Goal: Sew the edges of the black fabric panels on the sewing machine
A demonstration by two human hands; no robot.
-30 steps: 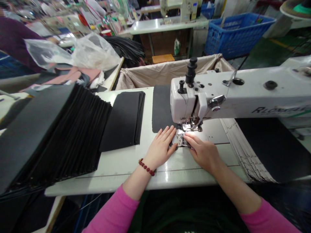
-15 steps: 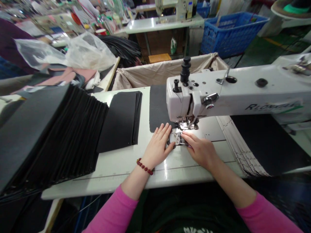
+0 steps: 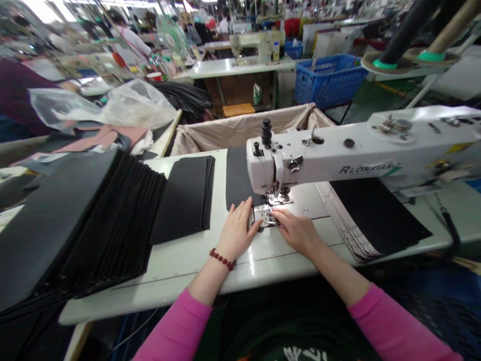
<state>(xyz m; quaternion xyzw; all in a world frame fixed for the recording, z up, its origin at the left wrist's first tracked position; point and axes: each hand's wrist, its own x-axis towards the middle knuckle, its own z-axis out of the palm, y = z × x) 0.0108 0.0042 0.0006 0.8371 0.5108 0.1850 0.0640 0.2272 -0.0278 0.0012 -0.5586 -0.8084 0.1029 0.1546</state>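
Note:
My left hand (image 3: 236, 231) lies flat, fingers stretched, on the sewing machine bed. Its fingertips reach the near edge of a black flat panel (image 3: 237, 175), which lies on the table and runs under the head of the white sewing machine (image 3: 323, 155). Just in front of the lit presser foot (image 3: 278, 199), my right hand (image 3: 299, 233) rests with its fingers together and bent over the metal needle plate (image 3: 265, 218). Whatever may be between those fingers is hidden. The thumb of my left hand points toward the right fingertips.
Left of my hands stand a small stack of black panels (image 3: 184, 200) and a tall, leaning stack (image 3: 101, 225). Black panels with pale edges (image 3: 376, 215) lie at the right. Behind the table hangs a beige cloth bin (image 3: 240, 129); a blue basket (image 3: 326, 82) stands farther back.
The camera view has tilted up and swung slightly right, showing more of the room and the machine. Both hands keep nearly the same place at the presser foot.

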